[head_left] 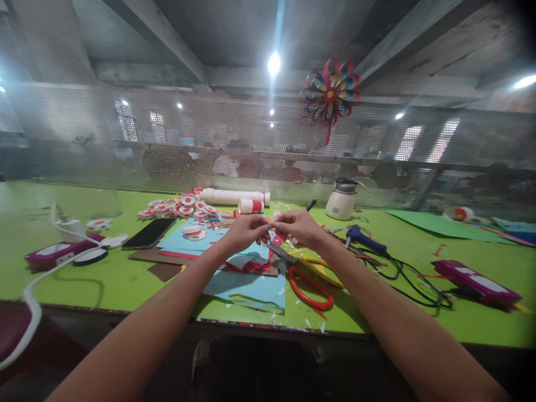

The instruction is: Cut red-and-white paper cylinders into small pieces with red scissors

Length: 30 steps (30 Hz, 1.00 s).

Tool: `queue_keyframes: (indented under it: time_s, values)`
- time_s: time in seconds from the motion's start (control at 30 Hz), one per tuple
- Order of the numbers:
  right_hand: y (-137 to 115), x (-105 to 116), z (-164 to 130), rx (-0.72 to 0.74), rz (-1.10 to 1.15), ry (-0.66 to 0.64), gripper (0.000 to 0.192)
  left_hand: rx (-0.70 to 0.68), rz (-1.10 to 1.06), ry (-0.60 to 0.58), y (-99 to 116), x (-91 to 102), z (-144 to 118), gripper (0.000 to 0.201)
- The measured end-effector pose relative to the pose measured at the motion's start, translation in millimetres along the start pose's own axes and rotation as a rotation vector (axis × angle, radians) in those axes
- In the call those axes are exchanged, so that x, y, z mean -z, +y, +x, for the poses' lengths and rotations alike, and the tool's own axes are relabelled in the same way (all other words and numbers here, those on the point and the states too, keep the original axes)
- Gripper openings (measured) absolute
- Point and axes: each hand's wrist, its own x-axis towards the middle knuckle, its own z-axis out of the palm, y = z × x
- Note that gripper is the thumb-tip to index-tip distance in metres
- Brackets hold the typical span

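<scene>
My left hand (245,230) and my right hand (295,226) meet above the green table (109,279), fingertips pinched together on a small orange paper piece (269,223); it is too small to tell its shape. Below the hands lie blue paper sheets (251,285), red and brown paper, and scissors with a red and yellow handle (310,282). A pile of red-and-white paper discs (180,209) sits behind the left hand.
A black phone (148,233) lies left of the papers. White rolls (232,196), a white jug (341,201), a blue glue gun (366,239) with black cable, purple boxes (475,282) and a charger with white cord (71,229) surround the workspace. Mesh screen behind; a paper pinwheel (330,92) hangs there.
</scene>
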Motion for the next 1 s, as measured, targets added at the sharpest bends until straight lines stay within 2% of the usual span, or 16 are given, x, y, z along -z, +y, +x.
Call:
queue_keyframes:
  time_s: [0.17,0.47,0.67,0.8,0.9,1.0]
  values:
    - [5,0,2,0.01,0.0,-0.009,0.019,-0.011,0.04,-0.059,1,-0.1,-1,0.031]
    - [7,-4,3,-0.016,0.005,-0.016,0.025,0.148,-0.207,-0.091,6,3.5,-5,0.026]
    - [5,2,7,-0.102,-0.052,0.051,0.037,0.175,-0.332,-0.04,0,13.8,-3,0.021]
    - [-5,16,-6,-0.166,-0.22,-0.042,0.033,0.165,-0.333,0.003,-1,16.2,-3,0.021]
    - [-17,27,-33,-0.159,-0.413,-0.146,0.017,0.148,-0.336,0.05,2,15.6,-3,0.021]
    - [-24,31,-63,-0.094,-0.911,-0.377,0.036,0.155,-0.38,0.069,4,14.4,-3,0.02]
